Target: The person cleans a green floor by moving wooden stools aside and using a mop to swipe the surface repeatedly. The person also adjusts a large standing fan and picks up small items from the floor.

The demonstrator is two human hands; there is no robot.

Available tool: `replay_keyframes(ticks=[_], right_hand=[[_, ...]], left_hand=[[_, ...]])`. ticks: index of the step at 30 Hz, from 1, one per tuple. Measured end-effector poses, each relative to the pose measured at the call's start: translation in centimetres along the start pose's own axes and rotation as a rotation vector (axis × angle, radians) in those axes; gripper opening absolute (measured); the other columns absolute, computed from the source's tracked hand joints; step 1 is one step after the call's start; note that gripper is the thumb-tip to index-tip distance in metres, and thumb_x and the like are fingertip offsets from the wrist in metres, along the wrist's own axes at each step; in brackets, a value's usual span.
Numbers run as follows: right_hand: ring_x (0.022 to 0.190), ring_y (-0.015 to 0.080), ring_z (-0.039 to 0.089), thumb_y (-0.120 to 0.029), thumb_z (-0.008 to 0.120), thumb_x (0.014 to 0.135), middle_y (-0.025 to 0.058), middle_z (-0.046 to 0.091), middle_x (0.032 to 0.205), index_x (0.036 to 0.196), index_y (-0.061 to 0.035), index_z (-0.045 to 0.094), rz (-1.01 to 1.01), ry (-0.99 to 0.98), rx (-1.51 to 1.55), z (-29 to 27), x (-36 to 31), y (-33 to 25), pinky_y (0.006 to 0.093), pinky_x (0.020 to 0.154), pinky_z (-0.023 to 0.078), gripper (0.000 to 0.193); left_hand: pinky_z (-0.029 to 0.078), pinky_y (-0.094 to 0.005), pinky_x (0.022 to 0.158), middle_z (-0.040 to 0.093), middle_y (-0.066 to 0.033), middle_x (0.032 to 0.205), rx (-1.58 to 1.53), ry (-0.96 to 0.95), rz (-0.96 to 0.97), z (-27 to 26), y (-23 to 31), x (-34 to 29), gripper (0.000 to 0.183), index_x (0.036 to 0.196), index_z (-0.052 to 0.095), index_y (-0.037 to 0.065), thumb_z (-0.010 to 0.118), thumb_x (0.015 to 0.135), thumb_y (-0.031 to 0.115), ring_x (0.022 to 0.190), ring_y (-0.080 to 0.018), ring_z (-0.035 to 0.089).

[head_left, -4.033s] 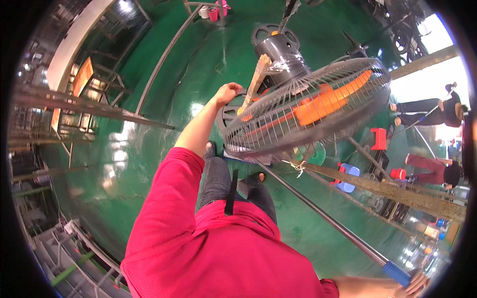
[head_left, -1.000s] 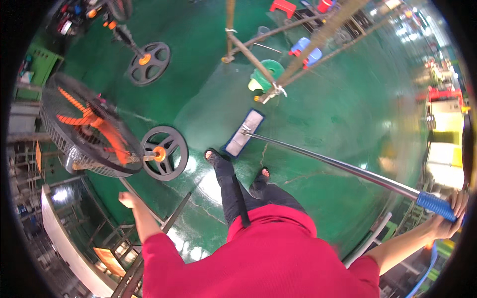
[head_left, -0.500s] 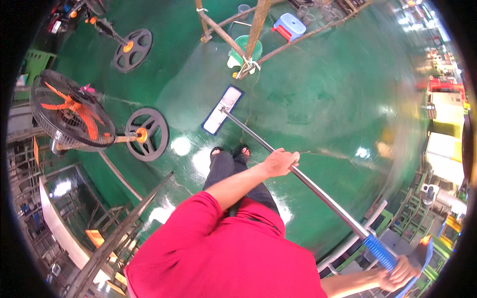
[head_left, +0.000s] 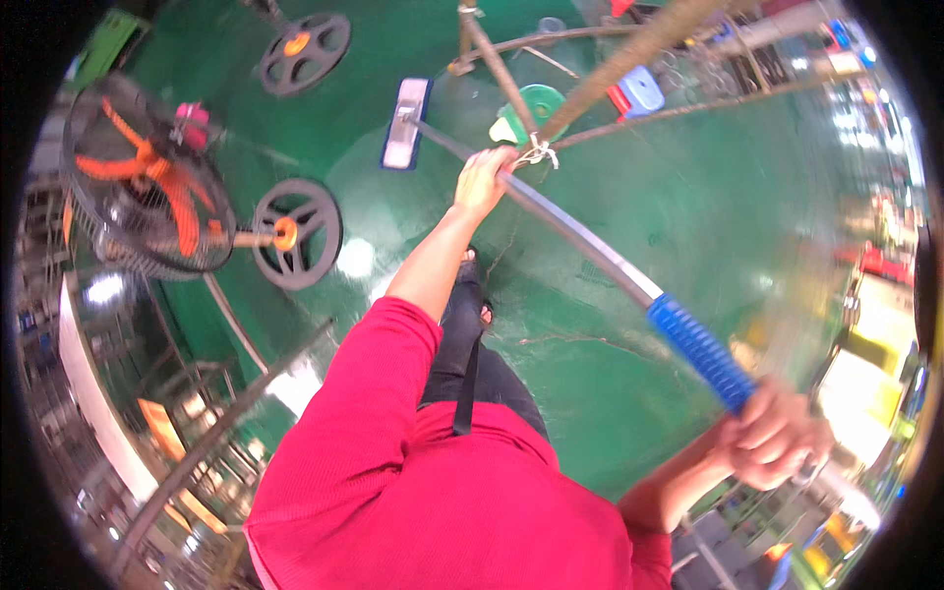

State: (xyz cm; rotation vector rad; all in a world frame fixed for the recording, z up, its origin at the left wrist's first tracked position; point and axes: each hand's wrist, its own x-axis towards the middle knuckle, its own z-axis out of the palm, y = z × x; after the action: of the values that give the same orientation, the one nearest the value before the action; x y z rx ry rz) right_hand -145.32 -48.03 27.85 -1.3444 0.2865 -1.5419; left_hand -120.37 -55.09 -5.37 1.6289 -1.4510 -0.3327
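Both my hands are closed on a flat mop. Its metal pole slants from the upper left down to the lower right. My left hand wraps the pole partway down, arm stretched forward. At the upper end my right hand grips the mop's blue ribbed handle. The flat mop head, whitish with a dark blue edge, lies on the green floor ahead, left of a post frame. My feet, in dark open footwear, show below my left hand.
To the left stands a fan with orange blades on a round spoked base; another spoked base is farther off. A tied pole frame stands ahead, near a green basin and a blue stool.
The mop head has slid forward and a little left. My left hand has reached forward with the pole, and my right hand has come up with the handle.
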Motion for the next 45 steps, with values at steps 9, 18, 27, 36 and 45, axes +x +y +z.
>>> replay_keyframes(ticks=[9,18,27,36,45], right_hand=[[0.026,0.0016,0.031,-0.001,0.047,0.076,-0.0074,0.04,0.034,0.083,-0.0102,0.053,0.155,-0.383,0.401,2.5,10.7,8.0,0.015,0.033,0.03,0.014],[0.025,0.0008,0.03,0.002,0.045,0.07,-0.0082,0.035,0.032,0.075,-0.0089,0.052,0.2,-0.45,0.545,4.9,12.8,9.0,0.0126,0.031,0.028,0.014],[0.027,0.0032,0.032,0.003,0.042,0.076,-0.0057,0.036,0.035,0.08,-0.0048,0.048,0.287,-0.362,0.467,-1.4,15.9,5.1,0.0155,0.035,0.03,0.01],[0.026,0.0043,0.034,0.003,0.046,0.074,-0.0039,0.04,0.035,0.074,-0.0043,0.055,0.403,-0.531,0.591,-10.9,16.5,4.6,0.0164,0.033,0.033,0.011],[0.03,0.0041,0.024,-0.007,0.046,0.068,-0.0062,0.03,0.039,0.057,-0.0113,0.049,0.139,-1.004,0.687,-9.4,19.3,-0.1,0.022,0.037,0.024,0.012]], left_hand=[[0.038,-0.0321,0.072,0.054,-0.0015,0.068,0.177,0.312,-0.256,-6.9,-4.0,-1.0,0.01,0.079,0.055,0.012,0.06,0.07,0.014,0.07,-0.019,0.053],[0.036,-0.032,0.071,0.056,-0.0016,0.07,0.144,0.363,-0.393,-8.8,-2.8,-1.9,0.006,0.075,0.055,0.011,0.059,0.071,0.014,0.071,-0.0195,0.053],[0.036,-0.0302,0.066,0.057,-0.0045,0.068,0.138,0.298,-0.456,-4.5,4.2,-5.6,0.006,0.075,0.056,0.009,0.059,0.071,0.012,0.064,-0.0211,0.053],[0.037,-0.0316,0.062,0.057,-0.005,0.069,0.332,0.54,-0.616,5.3,12.2,-11.5,0.01,0.08,0.056,0.011,0.057,0.071,0.006,0.065,-0.0214,0.054],[0.036,-0.0311,0.066,0.055,-0.0037,0.07,0.131,0.8,-0.378,10.7,12.3,0.5,0.016,0.082,0.055,0.01,0.057,0.068,0.003,0.067,-0.0208,0.053]])
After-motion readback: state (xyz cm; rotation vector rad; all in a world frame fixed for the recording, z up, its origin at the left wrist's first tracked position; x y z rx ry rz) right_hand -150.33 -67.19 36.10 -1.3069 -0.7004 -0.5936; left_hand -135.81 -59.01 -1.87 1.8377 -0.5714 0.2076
